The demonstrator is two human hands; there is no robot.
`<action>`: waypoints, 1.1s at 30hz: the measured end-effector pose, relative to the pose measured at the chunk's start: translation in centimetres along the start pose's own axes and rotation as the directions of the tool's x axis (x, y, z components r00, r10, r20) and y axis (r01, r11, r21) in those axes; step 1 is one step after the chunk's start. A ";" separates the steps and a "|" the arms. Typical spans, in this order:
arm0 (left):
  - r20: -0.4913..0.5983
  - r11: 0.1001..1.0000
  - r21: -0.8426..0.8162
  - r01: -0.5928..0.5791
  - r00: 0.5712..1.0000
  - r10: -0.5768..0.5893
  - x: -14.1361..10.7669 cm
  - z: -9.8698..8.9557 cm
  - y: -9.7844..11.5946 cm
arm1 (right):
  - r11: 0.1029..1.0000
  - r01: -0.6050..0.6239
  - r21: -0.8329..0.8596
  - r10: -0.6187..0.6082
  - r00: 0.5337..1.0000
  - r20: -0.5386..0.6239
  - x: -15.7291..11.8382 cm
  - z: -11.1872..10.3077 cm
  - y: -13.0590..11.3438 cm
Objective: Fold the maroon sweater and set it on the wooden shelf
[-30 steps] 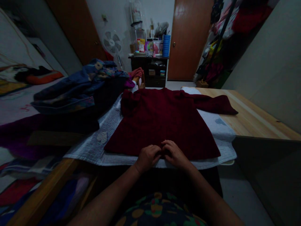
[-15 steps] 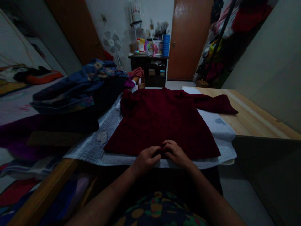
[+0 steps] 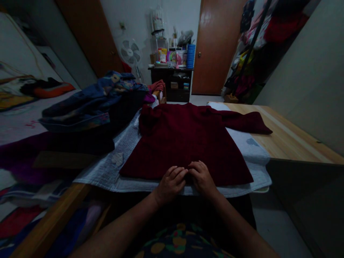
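A dark red long-sleeved garment [image 3: 185, 139] lies spread on a pale quilted cloth [image 3: 118, 172], its hem toward me. One sleeve stretches right over a wooden board; the other is bunched at the upper left. My left hand [image 3: 172, 182] rests at the middle of the hem, its fingers curled and pressed on the fabric edge. Close beside it, my right hand [image 3: 202, 179] has its fingers bent on the same hem, the fingertips of both hands nearly touching. Both hands look closed on the garment's edge.
Folded blue patterned clothes [image 3: 94, 100] are piled at the left over dark and purple cloth. The light wooden tabletop [image 3: 285, 139] extends right. Beyond stand a white fan [image 3: 130, 53], a dark shelf [image 3: 169, 75] with items and a brown door [image 3: 213, 46].
The view has shifted slightly, so the scene sits a little lower. The fingers of my left hand have come closer together, and both hands stay at the hem.
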State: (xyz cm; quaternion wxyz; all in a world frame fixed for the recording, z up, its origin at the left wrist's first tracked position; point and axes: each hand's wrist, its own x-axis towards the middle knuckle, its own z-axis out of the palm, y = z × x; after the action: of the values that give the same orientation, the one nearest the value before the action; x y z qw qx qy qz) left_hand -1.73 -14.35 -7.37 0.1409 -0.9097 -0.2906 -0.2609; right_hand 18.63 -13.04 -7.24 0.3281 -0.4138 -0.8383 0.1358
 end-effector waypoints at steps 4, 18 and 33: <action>0.066 0.998 -0.053 -0.019 0.998 0.022 -0.4 0.0 0.1 | 0.999 0.018 -0.042 -0.015 0.997 0.071 -0.8 -0.1 -0.1; 0.373 0.957 -0.177 0.232 0.915 -0.153 2.1 -1.3 -0.1 | 0.992 -0.111 -0.060 0.124 0.942 0.313 5.0 -0.5 1.5; 0.524 0.874 -0.294 0.386 0.830 -0.191 3.2 -1.6 -1.2 | 0.844 -0.358 -0.400 0.465 0.860 0.210 13.5 2.2 6.4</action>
State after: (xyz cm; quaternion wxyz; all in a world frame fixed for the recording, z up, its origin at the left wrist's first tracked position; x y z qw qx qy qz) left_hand -0.91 -12.60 -4.17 -0.1603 -0.8990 -0.3954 -0.0986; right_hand 15.11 1.63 -6.17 0.0820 -0.6116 -0.7785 0.1147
